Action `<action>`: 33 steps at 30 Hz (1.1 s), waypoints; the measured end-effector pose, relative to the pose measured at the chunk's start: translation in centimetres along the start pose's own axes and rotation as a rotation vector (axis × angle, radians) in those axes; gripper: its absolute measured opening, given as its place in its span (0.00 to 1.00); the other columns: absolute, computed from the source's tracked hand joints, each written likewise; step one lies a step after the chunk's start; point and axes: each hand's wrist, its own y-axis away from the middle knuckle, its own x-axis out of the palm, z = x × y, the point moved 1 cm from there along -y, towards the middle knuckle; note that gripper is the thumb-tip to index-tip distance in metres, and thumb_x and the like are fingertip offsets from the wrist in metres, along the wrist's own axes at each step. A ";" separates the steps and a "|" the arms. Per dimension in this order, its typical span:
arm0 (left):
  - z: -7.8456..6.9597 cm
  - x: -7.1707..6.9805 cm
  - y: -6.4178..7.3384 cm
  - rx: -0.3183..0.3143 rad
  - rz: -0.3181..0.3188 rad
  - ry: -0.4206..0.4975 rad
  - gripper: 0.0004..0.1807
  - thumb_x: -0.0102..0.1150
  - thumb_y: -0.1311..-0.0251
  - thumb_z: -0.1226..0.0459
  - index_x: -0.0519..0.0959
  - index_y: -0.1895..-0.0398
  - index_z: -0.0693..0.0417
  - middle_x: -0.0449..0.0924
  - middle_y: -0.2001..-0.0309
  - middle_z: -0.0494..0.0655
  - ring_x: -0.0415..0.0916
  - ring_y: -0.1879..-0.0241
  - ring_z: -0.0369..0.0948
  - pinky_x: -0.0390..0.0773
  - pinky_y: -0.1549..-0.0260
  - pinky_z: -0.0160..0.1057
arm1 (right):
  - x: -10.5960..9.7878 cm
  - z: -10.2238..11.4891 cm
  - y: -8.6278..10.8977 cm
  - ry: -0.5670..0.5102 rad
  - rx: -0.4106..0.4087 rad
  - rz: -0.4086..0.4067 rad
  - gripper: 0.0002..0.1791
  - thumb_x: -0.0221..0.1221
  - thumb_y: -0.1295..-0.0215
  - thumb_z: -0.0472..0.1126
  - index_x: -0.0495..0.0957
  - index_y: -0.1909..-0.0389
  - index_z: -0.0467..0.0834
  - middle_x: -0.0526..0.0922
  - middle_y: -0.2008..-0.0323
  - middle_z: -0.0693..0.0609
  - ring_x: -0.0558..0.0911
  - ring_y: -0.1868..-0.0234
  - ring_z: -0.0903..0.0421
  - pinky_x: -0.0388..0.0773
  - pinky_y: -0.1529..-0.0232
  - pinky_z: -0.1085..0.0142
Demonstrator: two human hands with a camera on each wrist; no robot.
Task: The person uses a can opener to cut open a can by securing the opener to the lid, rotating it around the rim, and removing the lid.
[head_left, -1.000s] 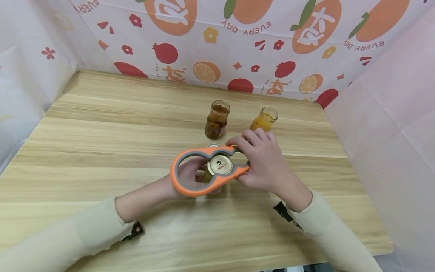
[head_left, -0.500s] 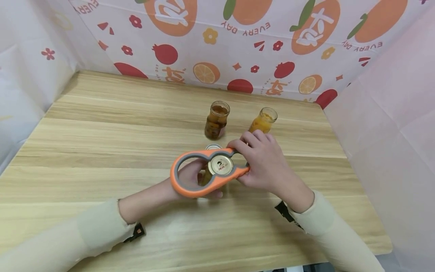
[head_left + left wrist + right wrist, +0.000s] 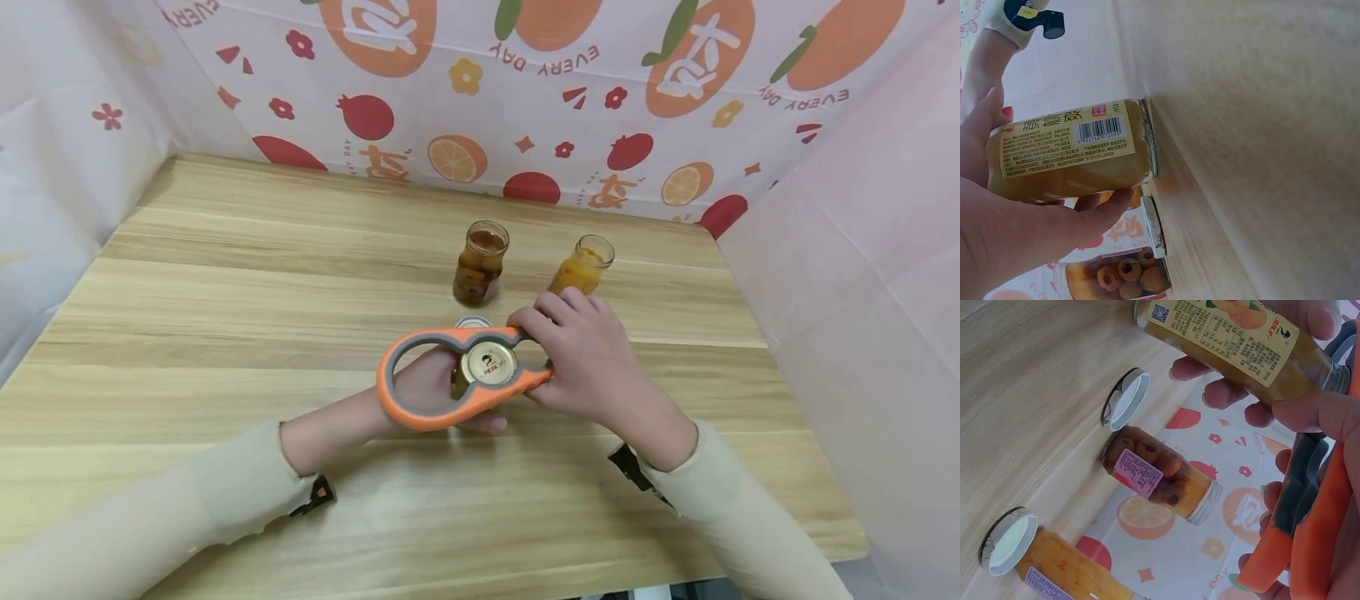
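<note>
A glass jar (image 3: 1063, 153) of pale yellow contents with a yellow label stands upright on the table. My left hand (image 3: 426, 382) grips it from the left, its fingers and thumb around the glass. Over the jar's gold lid (image 3: 489, 363) sits an orange jar opener (image 3: 420, 421) with grey inner teeth, the lid lying in its middle opening. My right hand (image 3: 585, 358) holds the opener's two handles at the right end, as the right wrist view shows from below. In the head view the opener covers part of my left hand.
Behind stand two uncapped jars: one of dark brown fruit (image 3: 477, 271), one of orange fruit (image 3: 579, 268). A loose lid (image 3: 1125, 400) leans near the brown jar, and another lid (image 3: 1009, 542) is by the orange one. A fruit-printed cloth (image 3: 465, 108) closes off the back.
My left forearm has shifted slightly to the right and the left fingers have changed place around the jar. The opener and my right hand have barely moved.
</note>
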 end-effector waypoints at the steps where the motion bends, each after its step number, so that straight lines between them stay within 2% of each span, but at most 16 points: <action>1: -0.2 0.0 0.0 0.005 0.000 0.001 0.39 0.81 0.58 0.56 0.73 0.39 0.48 0.76 0.48 0.36 0.73 0.51 0.34 0.74 0.48 0.34 | 0.0 0.0 0.0 0.000 0.000 0.004 0.25 0.72 0.54 0.56 0.81 0.55 0.52 0.77 0.63 0.56 0.71 0.62 0.52 0.69 0.61 0.56; 7: -0.4 -0.2 0.1 0.026 0.006 0.032 0.33 0.79 0.54 0.61 0.74 0.43 0.50 0.79 0.54 0.36 0.75 0.56 0.33 0.76 0.53 0.32 | -0.2 0.2 0.0 -0.009 -0.004 0.025 0.25 0.72 0.53 0.55 0.81 0.53 0.52 0.77 0.63 0.56 0.70 0.62 0.53 0.70 0.60 0.57; 14: 0.8 -0.1 0.0 0.010 0.046 0.007 0.36 0.78 0.53 0.59 0.72 0.38 0.50 0.77 0.49 0.35 0.74 0.51 0.32 0.74 0.49 0.32 | -0.2 0.1 0.0 -0.008 -0.011 0.025 0.26 0.75 0.54 0.54 0.81 0.53 0.52 0.77 0.62 0.56 0.70 0.61 0.52 0.70 0.58 0.56; 20: 1.2 -0.1 -0.2 0.058 0.094 -0.009 0.34 0.75 0.49 0.58 0.71 0.39 0.52 0.76 0.51 0.35 0.73 0.53 0.32 0.74 0.50 0.31 | -0.2 0.0 0.1 -0.024 -0.018 0.014 0.27 0.76 0.53 0.55 0.81 0.52 0.52 0.78 0.62 0.56 0.70 0.60 0.53 0.70 0.55 0.55; 25: 1.1 -0.2 -0.3 0.081 0.127 0.046 0.30 0.73 0.45 0.58 0.70 0.41 0.49 0.75 0.55 0.37 0.72 0.58 0.33 0.73 0.55 0.31 | 0.0 -0.1 -0.1 -0.035 -0.030 -0.015 0.26 0.76 0.52 0.55 0.82 0.51 0.52 0.78 0.61 0.56 0.71 0.58 0.52 0.70 0.53 0.54; 27: 1.0 -0.2 -0.4 0.060 0.162 0.144 0.27 0.71 0.44 0.61 0.70 0.42 0.50 0.75 0.57 0.39 0.72 0.60 0.35 0.74 0.56 0.32 | 0.1 -0.1 -0.2 -0.038 -0.041 -0.030 0.25 0.76 0.51 0.53 0.82 0.52 0.52 0.79 0.61 0.55 0.72 0.58 0.51 0.70 0.53 0.53; 28: 1.0 -0.2 -0.5 0.030 0.192 0.230 0.25 0.69 0.42 0.64 0.71 0.43 0.52 0.75 0.57 0.41 0.72 0.60 0.35 0.74 0.57 0.32 | 0.1 -0.2 -0.3 -0.041 -0.046 -0.036 0.24 0.76 0.50 0.52 0.82 0.52 0.52 0.79 0.61 0.55 0.72 0.58 0.51 0.71 0.53 0.53; 32: 0.6 -0.2 -0.5 -0.069 0.246 0.440 0.23 0.64 0.41 0.73 0.72 0.43 0.59 0.74 0.54 0.43 0.73 0.56 0.35 0.75 0.55 0.30 | 0.4 -0.4 -0.6 -0.053 -0.066 -0.053 0.21 0.75 0.48 0.48 0.82 0.54 0.52 0.80 0.61 0.55 0.74 0.57 0.51 0.71 0.50 0.54; 33: 0.4 -0.2 -0.5 -0.119 0.266 0.553 0.22 0.60 0.39 0.75 0.71 0.42 0.58 0.74 0.53 0.43 0.73 0.55 0.35 0.75 0.54 0.31 | 0.5 -0.4 -0.7 -0.058 -0.070 -0.056 0.20 0.75 0.48 0.47 0.83 0.54 0.52 0.80 0.61 0.55 0.74 0.57 0.51 0.71 0.49 0.55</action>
